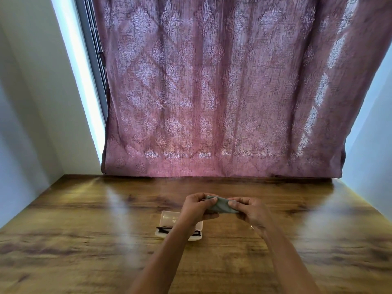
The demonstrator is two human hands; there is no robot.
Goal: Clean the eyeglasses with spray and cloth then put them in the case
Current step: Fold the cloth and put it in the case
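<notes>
— Left hand [196, 205] and right hand [251, 211] each pinch an end of the grey cloth [220, 205].
— And the eyeglasses [163, 228] lie in the open case [169, 217], under that left forearm. If it dips, they may get knocked onto the worktop [84, 219].

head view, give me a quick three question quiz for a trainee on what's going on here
1. True or false: the cloth is held by both the left hand and the right hand.
2. Where are the eyeglasses? A) in the left hand B) in the open case C) in the right hand
3. Fill in: the case lies on a ____ table.
Key: 1 true; 2 B; 3 wooden.
</notes>
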